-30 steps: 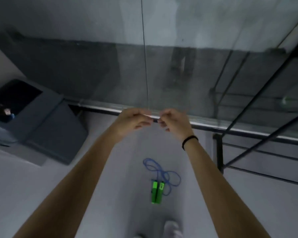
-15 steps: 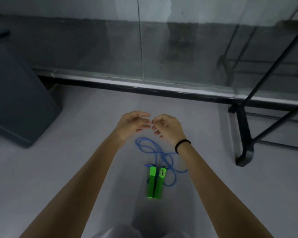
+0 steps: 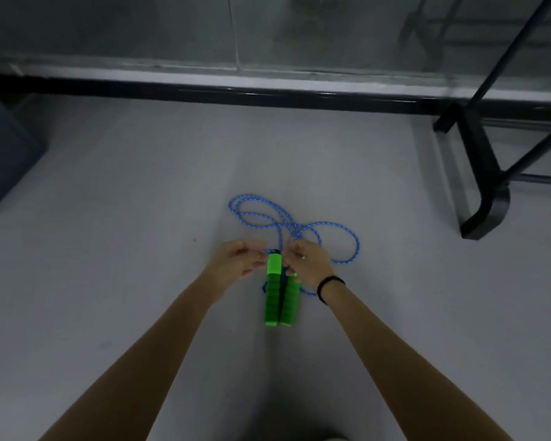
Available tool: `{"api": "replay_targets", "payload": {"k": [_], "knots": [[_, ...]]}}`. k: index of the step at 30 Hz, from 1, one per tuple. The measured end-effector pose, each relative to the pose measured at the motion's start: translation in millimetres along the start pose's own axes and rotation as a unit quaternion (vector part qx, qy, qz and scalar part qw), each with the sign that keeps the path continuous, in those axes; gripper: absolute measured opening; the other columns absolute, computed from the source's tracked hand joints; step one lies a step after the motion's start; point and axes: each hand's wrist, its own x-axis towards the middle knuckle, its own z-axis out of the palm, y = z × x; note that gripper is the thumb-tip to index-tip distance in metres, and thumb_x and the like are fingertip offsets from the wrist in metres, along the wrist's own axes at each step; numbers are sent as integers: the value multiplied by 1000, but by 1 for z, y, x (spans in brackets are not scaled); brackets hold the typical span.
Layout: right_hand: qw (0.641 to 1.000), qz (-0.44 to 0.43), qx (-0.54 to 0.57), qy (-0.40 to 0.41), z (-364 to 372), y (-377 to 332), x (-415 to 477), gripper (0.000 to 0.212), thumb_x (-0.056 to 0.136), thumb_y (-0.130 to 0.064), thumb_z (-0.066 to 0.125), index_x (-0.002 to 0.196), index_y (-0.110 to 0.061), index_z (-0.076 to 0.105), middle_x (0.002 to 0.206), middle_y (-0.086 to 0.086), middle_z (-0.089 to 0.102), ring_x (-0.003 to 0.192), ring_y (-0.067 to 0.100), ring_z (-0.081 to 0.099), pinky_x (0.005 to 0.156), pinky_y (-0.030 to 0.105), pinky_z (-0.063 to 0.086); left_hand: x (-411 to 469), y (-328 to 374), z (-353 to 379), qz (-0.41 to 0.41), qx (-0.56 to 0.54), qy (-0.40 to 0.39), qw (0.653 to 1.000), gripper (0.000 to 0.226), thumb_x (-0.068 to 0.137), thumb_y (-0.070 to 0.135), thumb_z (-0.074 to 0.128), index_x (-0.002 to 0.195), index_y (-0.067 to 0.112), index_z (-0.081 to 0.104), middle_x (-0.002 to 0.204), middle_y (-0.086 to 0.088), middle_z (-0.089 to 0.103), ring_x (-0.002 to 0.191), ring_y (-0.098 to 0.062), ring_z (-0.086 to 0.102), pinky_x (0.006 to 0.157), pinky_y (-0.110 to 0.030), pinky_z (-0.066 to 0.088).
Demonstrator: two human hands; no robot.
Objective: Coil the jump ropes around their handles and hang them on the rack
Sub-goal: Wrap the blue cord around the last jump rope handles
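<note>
Reaching down to a grey floor [image 3: 109, 249], a person's left hand [image 3: 236, 259] and right hand [image 3: 310, 265] flank the top ends of 2 green handles [image 3: 274, 297] lying side by side. Both hands' fingers curl at the handle tops; whether they pinch anything cannot be told. The blue rope [image 3: 255, 214] lies looped just beyond. A black rack [image 3: 484, 186] stands at right

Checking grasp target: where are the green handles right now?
Head view, centre: the green handles lie side by side on the grey floor, their far ends between the left hand and right hand, blue rope looped just beyond.
</note>
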Motion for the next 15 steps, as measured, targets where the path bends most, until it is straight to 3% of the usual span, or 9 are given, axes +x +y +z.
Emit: {"api": "replay_targets", "payload": {"k": [3, 6, 7, 11, 15], "knots": [[990, 64, -127, 20, 20, 29, 11, 7, 82, -17, 51, 77, -13, 55, 82, 11, 58, 76, 27, 56, 65, 31, 44, 7, -26, 5, -12, 42, -25, 999, 24, 85, -4, 58, 86, 19, 63, 64, 20, 68, 65, 7, 59, 63, -13, 42], [985, 131, -107, 25, 35, 46, 10, 45, 81, -17, 60, 119, 1, 42, 121, 19, 47, 108, 34, 52, 86, 38, 46, 11, -41, 14, -44, 75, -65, 994, 32, 85, -8, 56, 116, 2, 57, 103, -2, 62, 95, -9, 53, 62, -10, 41], [983, 150, -100, 26, 39, 50, 9, 53, 81, -16, 62, 124, 1, 35, 129, 19, 40, 116, 36, 47, 93, 39, 44, 11, -44, 19, -63, 83, -84, 991, 34, 87, -6, 54, 119, 3, 54, 105, -7, 58, 94, -13, 51, 59, -11, 40], [980, 184, -72, 24, 51, 61, 12, 55, 79, -7, 63, 122, 2, 31, 133, 23, 39, 121, 37, 46, 101, 41, 42, 14, -64, 32, -170, 41, -120, 977, 23, 91, -5, 46, 102, 15, 50, 78, 2, 62, 61, -3, 55, 51, -19, 43], [980, 189, -61, 0, 55, 65, 14, 55, 78, -5, 66, 122, 1, 34, 127, 18, 47, 117, 33, 50, 90, 33, 44, 20, -75, 32, -193, 22, -129, 972, 32, 88, -3, 55, 118, 3, 46, 98, -7, 62, 77, -13, 62, 67, -25, 54]]}}
